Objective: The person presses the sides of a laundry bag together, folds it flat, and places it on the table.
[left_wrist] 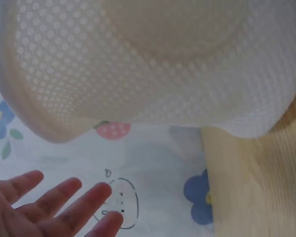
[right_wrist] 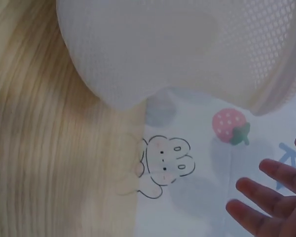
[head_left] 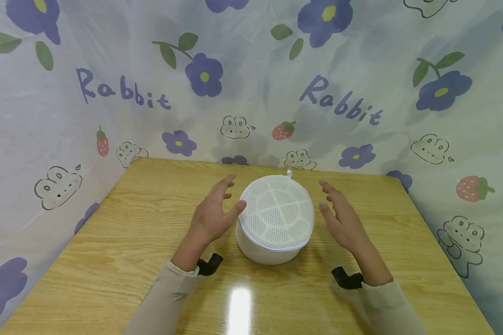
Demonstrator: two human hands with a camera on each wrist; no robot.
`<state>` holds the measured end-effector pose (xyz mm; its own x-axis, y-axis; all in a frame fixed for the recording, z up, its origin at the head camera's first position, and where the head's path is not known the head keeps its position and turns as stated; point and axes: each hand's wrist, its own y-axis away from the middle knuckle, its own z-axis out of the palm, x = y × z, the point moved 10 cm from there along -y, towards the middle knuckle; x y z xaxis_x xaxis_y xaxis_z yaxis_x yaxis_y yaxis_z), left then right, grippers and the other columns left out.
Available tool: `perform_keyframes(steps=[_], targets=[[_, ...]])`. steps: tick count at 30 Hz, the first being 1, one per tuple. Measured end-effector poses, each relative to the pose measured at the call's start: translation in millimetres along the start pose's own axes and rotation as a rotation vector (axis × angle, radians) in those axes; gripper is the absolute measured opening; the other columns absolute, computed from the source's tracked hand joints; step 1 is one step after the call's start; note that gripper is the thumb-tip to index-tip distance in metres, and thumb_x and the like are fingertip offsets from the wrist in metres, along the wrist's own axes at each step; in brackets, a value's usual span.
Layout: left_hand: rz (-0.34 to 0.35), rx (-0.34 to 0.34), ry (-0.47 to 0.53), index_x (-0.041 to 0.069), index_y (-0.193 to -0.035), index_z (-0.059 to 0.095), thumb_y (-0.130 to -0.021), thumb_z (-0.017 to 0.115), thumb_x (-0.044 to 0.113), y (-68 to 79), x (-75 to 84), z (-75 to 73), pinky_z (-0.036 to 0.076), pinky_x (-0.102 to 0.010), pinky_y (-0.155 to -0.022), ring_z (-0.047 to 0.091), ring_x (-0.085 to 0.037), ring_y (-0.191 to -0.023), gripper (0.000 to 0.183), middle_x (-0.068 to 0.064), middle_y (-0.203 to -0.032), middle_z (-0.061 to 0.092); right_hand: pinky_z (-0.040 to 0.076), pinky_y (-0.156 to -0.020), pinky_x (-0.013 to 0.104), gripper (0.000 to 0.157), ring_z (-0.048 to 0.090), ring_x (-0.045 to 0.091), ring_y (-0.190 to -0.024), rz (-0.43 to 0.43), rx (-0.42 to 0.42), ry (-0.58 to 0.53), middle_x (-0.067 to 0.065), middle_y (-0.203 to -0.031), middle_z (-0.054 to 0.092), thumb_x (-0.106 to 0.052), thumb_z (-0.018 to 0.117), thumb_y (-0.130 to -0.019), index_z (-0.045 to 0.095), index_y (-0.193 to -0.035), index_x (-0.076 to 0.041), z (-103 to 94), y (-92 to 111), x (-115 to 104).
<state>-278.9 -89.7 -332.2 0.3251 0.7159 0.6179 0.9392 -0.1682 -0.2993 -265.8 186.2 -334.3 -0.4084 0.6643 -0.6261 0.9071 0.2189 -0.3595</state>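
A round white mesh laundry bag [head_left: 276, 211] stands on the table in the head view, its mesh lid facing up. A small white tab [head_left: 289, 173] sticks up at its far rim. To the bag's left is my left hand [head_left: 213, 216], fingers spread and thumb close to the rim; whether it touches is unclear. My right hand [head_left: 344, 222] hovers to the right, a gap between it and the bag. Both wrist views show the mesh side close up, dented inward, with the fingers straight and apart from it. Neither hand holds anything.
The wooden table [head_left: 151, 232] ends at a printed cloth backdrop [head_left: 251, 83] with flowers and rabbits, which also rises on both sides. A black wrist mount [head_left: 210, 265] sits on the left wrist and another black mount [head_left: 347, 279] on the right.
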Motion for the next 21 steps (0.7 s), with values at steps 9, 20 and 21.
perform_keyframes(steps=[9,20,21], targets=[[-0.045,-0.090,0.145,0.042,-0.134,0.020,-0.080,0.042,0.062,2.6,-0.5,7.3,0.045,-0.042,-0.079,0.054,-0.018,-0.106,0.061,0.011,-0.133,0.037,0.041,-0.084,0.050,0.046,0.045,0.031,-0.112,0.026,-0.063,-0.156,0.006,-0.136,0.036,-0.029,0.040,-0.093,0.026,-0.137,-0.028,14.6,-2.0,-3.2],[-0.111,-0.179,0.275,0.047,-0.126,0.034,-0.075,0.050,0.062,3.3,-7.6,25.7,0.049,-0.029,-0.064,0.060,-0.016,-0.087,0.056,0.006,-0.123,0.047,0.047,-0.075,0.037,0.048,0.050,0.030,-0.103,0.038,-0.129,-0.338,0.011,-0.130,0.041,-0.016,0.049,-0.089,0.033,-0.135,-0.017,25.3,-0.2,-19.4],[-0.114,-0.184,0.279,0.046,-0.126,0.035,-0.074,0.051,0.062,3.3,-7.7,27.0,0.049,-0.029,-0.064,0.059,-0.016,-0.087,0.057,0.006,-0.121,0.047,0.047,-0.074,0.036,0.048,0.051,0.031,-0.102,0.045,-0.131,-0.346,0.012,-0.130,0.041,-0.014,0.049,-0.089,0.033,-0.134,-0.016,25.1,0.3,-22.4]])
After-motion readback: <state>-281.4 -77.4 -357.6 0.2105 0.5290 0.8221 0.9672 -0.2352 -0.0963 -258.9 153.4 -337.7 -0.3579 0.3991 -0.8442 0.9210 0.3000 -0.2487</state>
